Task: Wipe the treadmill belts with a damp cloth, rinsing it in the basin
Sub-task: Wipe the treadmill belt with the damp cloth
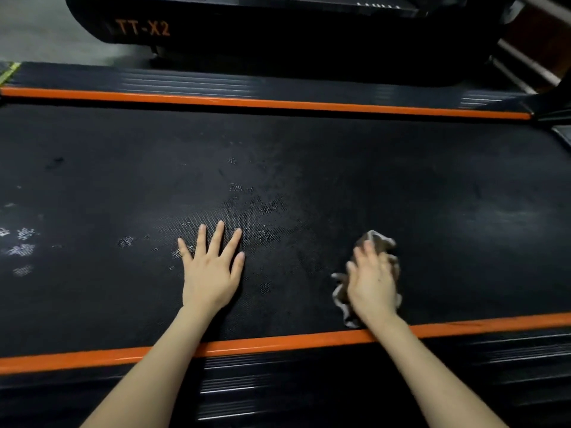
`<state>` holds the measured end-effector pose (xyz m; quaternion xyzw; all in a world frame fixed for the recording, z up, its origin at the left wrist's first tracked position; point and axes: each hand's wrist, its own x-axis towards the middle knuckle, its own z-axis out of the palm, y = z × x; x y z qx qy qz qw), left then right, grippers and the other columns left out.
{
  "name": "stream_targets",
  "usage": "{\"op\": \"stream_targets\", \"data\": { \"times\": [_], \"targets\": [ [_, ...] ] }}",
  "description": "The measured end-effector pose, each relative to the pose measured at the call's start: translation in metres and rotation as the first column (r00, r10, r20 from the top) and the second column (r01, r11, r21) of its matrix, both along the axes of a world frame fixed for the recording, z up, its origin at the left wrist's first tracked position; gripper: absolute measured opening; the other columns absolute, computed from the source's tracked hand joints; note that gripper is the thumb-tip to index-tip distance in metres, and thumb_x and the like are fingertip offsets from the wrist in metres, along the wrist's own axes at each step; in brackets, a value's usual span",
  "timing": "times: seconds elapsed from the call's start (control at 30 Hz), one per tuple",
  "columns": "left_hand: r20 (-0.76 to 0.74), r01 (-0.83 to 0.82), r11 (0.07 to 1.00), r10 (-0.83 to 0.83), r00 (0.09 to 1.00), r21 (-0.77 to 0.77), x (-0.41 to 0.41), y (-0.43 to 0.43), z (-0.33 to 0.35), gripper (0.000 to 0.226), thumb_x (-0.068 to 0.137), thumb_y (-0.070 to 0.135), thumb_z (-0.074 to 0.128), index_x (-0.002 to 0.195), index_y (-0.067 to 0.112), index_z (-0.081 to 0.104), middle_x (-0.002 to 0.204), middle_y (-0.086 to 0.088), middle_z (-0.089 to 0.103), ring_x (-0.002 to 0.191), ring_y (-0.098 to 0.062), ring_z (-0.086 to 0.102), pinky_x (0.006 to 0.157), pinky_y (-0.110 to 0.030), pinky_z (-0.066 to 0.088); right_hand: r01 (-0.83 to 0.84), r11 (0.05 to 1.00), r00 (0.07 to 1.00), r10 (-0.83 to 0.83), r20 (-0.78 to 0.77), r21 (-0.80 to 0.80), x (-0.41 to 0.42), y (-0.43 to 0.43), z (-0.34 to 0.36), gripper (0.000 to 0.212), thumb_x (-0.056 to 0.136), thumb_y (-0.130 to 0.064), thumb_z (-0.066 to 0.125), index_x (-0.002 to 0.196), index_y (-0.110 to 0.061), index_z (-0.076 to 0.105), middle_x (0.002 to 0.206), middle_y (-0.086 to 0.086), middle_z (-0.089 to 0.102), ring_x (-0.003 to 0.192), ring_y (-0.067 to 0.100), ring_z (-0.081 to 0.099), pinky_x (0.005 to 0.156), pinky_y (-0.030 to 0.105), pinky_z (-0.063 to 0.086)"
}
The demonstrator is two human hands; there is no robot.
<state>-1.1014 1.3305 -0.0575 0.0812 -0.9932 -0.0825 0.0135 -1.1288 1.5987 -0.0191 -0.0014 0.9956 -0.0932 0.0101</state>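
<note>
- Right hand (pixel 372 282): palm down on the crumpled brown cloth with pale edging (pixel 378 240), fingers roughly straight and pressing. Not curled round it as far as the blur lets me tell.
- Left hand (pixel 211 273): flat, fingers spread, holding nothing, resting on the black textured treadmill belt (pixel 309 156).
- Cloth sits on the belt near the closer orange side strip (pixel 278 342), well right of the left hand.
- Handling, my read: soft, limp and light. It will bunch and slide under the palm, and it probably drags on the dimpled belt when damp.
- Best hold: spread the palm over the middle of the wad for wiping, and gather the loose edges in the fist to lift or wring it.
- Pale specks (pixel 24 242) on the belt at far left look unwiped.
- Basin not in view.
</note>
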Motion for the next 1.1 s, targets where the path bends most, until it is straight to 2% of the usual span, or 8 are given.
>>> {"op": "stream_targets", "data": {
  "times": [0.1,0.27,0.37,0.47,0.53,0.77,0.93,1.1],
  "targets": [
    [-0.003,-0.004,1.000,0.004,1.000,0.001,-0.002,0.000,0.000,0.064,0.090,0.056,0.006,0.147,0.037,0.028,0.157,-0.002,0.021,0.146,-0.031,0.008,0.113,-0.060,-0.003,-0.258,0.965,0.961,0.261,-0.087,0.048,0.016,-0.056,-0.009,0.038,0.085,-0.025,0.045,0.108,-0.006,0.069,0.126,0.013,0.060,0.104,0.039,0.061,0.087,0.045,0.051],
    [-0.040,0.000,1.000,0.000,0.999,0.001,-0.001,-0.002,-0.003,0.063,0.090,0.056,0.009,0.145,0.037,0.032,0.156,-0.002,0.025,0.146,-0.030,0.012,0.113,-0.060,0.000,-0.506,0.852,0.859,0.512,-0.011,0.135,0.009,-0.034,-0.010,0.047,0.084,-0.030,0.037,0.112,-0.008,0.068,0.127,0.010,0.060,0.111,0.037,0.060,0.089,0.044,0.052],
    [-0.051,0.007,1.000,-0.007,0.999,0.002,0.000,-0.002,-0.004,0.062,0.091,0.056,0.009,0.146,0.036,0.031,0.156,-0.002,0.025,0.146,-0.031,0.011,0.113,-0.060,-0.001,-0.356,0.920,0.922,0.374,-0.098,0.164,-0.009,0.017,-0.005,0.037,0.086,-0.017,0.044,0.108,0.002,0.068,0.126,0.019,0.059,0.115,0.040,0.056,0.100,0.041,0.041],
    [-0.048,0.002,1.000,-0.001,0.999,0.002,-0.001,-0.002,-0.005,0.063,0.091,0.056,0.007,0.147,0.038,0.028,0.157,-0.002,0.022,0.146,-0.030,0.008,0.113,-0.059,-0.004,-0.049,0.999,0.993,0.047,-0.108,-0.018,-0.016,0.023,-0.003,0.037,0.097,-0.015,0.045,0.131,-0.002,0.052,0.148,0.011,0.037,0.138,0.032,0.029,0.115,0.037,0.020],
    [-0.053,-0.002,1.000,0.002,0.999,0.001,-0.001,-0.002,-0.004,0.063,0.090,0.056,0.005,0.147,0.038,0.026,0.157,-0.001,0.021,0.146,-0.030,0.007,0.113,-0.059,-0.004,0.024,0.995,0.992,-0.035,-0.118,-0.092,-0.015,0.005,-0.006,0.040,0.098,-0.021,0.043,0.135,-0.007,0.048,0.152,0.007,0.030,0.140,0.031,0.024,0.115,0.038,0.018],
    [-0.065,0.004,1.000,-0.002,0.998,0.020,-0.001,-0.004,-0.007,0.062,0.090,0.056,0.008,0.147,0.039,0.027,0.157,0.000,0.021,0.146,-0.029,0.008,0.114,-0.058,-0.003,-0.369,0.927,0.929,0.365,-0.067,-0.064,0.023,-0.090,-0.003,0.051,0.089,-0.034,0.034,0.122,-0.006,0.061,0.136,0.013,0.053,0.120,0.038,0.052,0.110,0.038,0.022],
    [-0.069,0.017,1.000,-0.015,0.997,0.026,-0.001,-0.005,-0.005,0.062,0.090,0.056,0.009,0.147,0.038,0.028,0.157,-0.001,0.022,0.146,-0.029,0.009,0.113,-0.058,-0.004,-0.482,0.876,0.875,0.482,-0.041,0.006,0.029,-0.093,-0.007,0.070,0.087,-0.059,0.036,0.143,-0.017,0.038,0.152,0.009,0.029,0.138,0.037,0.027,0.113,0.050,0.019],
    [-0.063,0.018,1.000,-0.017,0.998,0.021,0.006,-0.007,-0.002,0.063,0.090,0.056,0.007,0.146,0.036,0.031,0.156,0.000,0.024,0.146,-0.027,0.012,0.114,-0.058,-0.003,-0.458,0.886,0.885,0.463,-0.058,0.077,0.020,-0.087,-0.012,0.070,0.084,-0.060,0.038,0.140,-0.017,0.042,0.151,0.004,0.033,0.139,0.034,0.028,0.109,0.058,0.020]
  ]
}}
